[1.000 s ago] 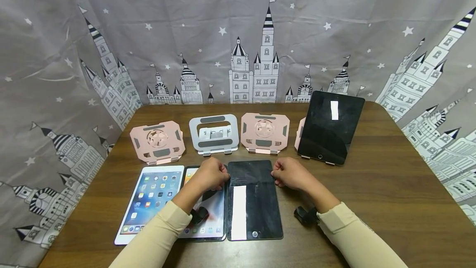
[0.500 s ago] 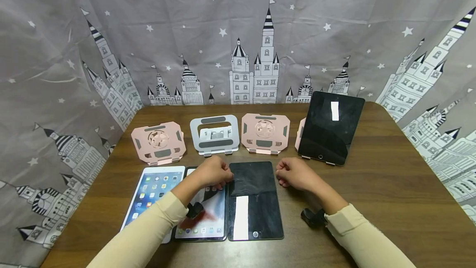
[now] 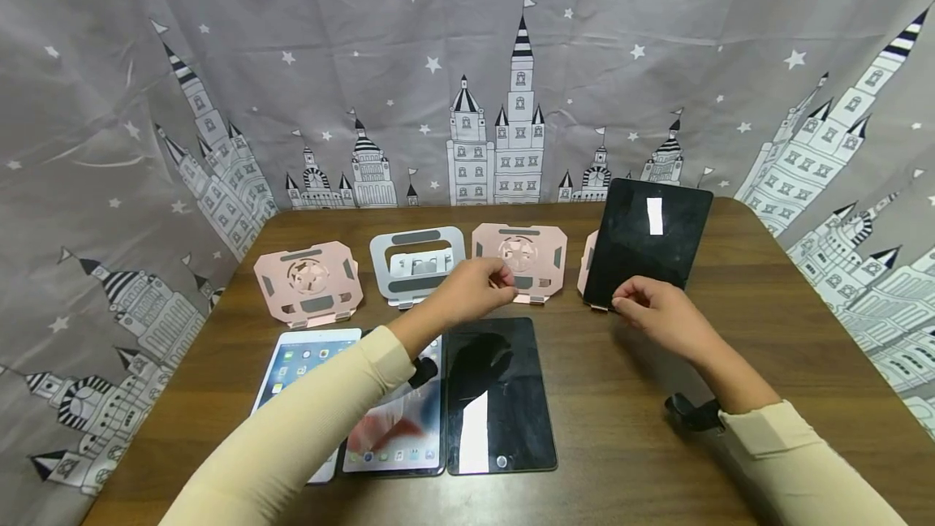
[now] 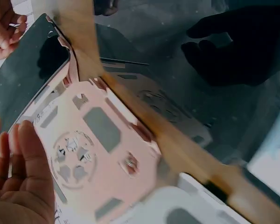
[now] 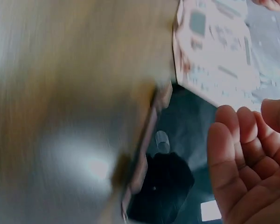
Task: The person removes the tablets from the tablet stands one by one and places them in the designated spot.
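My left hand (image 3: 478, 289) hangs in the air with loosely bent fingers and nothing in them, just in front of a pink tablet stand (image 3: 536, 248) with a round cut-out. My right hand (image 3: 663, 316), also holding nothing, is at the lower edge of a black tablet (image 3: 646, 246) with a white strip, which leans upright on another pink stand (image 3: 587, 265). Its fingers are loosely bent, as the right wrist view shows. A second black tablet (image 3: 514, 404) with a white strip lies flat on the table below my left hand.
Two lit tablets lie left of the flat black one: a white-framed tablet (image 3: 336, 337) and a dark-framed tablet (image 3: 412, 441), partly under my left sleeve. At the back stand a light blue stand (image 3: 429, 286) and a pink stand (image 3: 308, 281). A grey castle-print curtain (image 3: 329, 63) hangs behind.
Both hands have moved away from the flat black tablet's sides, forward and to the right. My left hand is now before the pink stand, my right before the leaning tablet. The tablets stay put.
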A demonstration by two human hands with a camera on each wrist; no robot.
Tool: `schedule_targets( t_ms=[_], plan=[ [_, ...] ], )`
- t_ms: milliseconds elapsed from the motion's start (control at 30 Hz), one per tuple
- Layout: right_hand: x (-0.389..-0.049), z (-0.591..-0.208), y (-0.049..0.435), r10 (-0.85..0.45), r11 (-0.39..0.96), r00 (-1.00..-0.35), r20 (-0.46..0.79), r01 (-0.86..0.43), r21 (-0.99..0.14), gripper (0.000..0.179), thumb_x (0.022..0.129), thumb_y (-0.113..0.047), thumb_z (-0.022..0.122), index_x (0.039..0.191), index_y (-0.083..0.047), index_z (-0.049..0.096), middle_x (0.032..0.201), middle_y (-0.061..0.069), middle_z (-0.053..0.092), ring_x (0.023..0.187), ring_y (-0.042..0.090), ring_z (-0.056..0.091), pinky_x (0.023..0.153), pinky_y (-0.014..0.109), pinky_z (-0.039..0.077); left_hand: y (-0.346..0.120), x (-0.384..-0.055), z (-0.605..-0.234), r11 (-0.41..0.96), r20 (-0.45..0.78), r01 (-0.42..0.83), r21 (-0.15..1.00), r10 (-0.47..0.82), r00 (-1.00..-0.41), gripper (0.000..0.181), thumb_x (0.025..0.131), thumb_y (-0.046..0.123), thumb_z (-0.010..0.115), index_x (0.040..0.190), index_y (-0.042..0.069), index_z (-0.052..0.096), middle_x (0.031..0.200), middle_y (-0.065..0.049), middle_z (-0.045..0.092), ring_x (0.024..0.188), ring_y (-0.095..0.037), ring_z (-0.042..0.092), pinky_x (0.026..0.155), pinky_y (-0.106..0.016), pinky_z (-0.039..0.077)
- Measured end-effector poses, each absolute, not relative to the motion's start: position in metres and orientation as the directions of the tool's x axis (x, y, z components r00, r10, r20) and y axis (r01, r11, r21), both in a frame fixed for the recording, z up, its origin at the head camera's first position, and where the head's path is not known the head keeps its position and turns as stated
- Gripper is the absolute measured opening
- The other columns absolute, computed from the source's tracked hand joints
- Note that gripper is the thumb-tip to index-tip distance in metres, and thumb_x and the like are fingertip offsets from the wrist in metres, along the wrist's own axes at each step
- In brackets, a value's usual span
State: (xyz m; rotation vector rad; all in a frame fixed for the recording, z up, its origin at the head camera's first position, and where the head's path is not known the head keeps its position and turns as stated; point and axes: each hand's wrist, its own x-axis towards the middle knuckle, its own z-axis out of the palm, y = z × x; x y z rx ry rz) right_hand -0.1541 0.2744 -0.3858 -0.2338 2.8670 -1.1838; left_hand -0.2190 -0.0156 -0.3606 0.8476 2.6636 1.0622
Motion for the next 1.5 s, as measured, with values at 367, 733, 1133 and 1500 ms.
schedule_targets(
  t_ms=[367, 733, 1133, 1500],
  plan=[
    [-0.162, -0.352, 0.339, 0.017, 0.725, -0.988, 0.155, -0.095, -0.683, 0.027, 0.095, -0.026, 0.051, 0.100, -0.001, 0.057, 0.086, 0.013, 0.064, 0.073, 0.016, 0.063, 0.056, 0.022, 0.050, 0.050, -0.250, -0.341, 0.554, 0.093, 0.441, 0.706, 0.545, -0.833, 0.007, 0.087, 0.021, 0.058, 0.083, 0.015, 0.060, 0.075, 0.004, 0.058, 0.064, -0.009, 0.051, 0.055, -0.021, 0.043],
    [-0.183, -0.338, 0.368, 0.147, 0.636, -0.971, 0.189, -0.054, -0.770, 0.033, 0.095, -0.025, 0.048, 0.108, 0.006, 0.048, 0.080, -0.014, 0.057, 0.069, -0.005, 0.057, 0.058, 0.019, 0.051, 0.096, -0.273, -0.328, 0.485, 0.126, 0.331, 0.810, 0.407, -0.905, 0.012, 0.089, 0.024, 0.057, 0.094, 0.014, 0.061, 0.089, 0.004, 0.059, 0.082, -0.011, 0.053, 0.069, -0.021, 0.044],
    [-0.199, -0.352, 0.362, 0.181, 0.597, -0.976, 0.124, 0.009, -0.802, 0.049, 0.095, -0.036, 0.043, 0.121, 0.006, 0.040, 0.106, 0.017, 0.049, 0.077, 0.000, 0.056, 0.063, 0.021, 0.052, 0.137, -0.257, -0.330, 0.519, 0.052, 0.155, 0.841, 0.208, -0.977, 0.027, 0.089, 0.024, 0.057, 0.114, 0.013, 0.062, 0.104, 0.002, 0.063, 0.099, -0.012, 0.056, 0.084, -0.024, 0.045],
    [-0.199, -0.349, 0.358, 0.244, 0.524, -0.952, 0.184, -0.030, -0.851, 0.033, 0.095, -0.030, 0.048, 0.110, -0.001, 0.044, 0.091, 0.006, 0.050, 0.071, 0.004, 0.056, 0.062, 0.020, 0.052, 0.145, -0.259, -0.329, 0.476, 0.044, 0.136, 0.869, 0.199, -0.979, 0.031, 0.091, 0.024, 0.056, 0.120, 0.015, 0.058, 0.107, 0.002, 0.062, 0.097, -0.011, 0.056, 0.083, -0.024, 0.046]
  ],
)
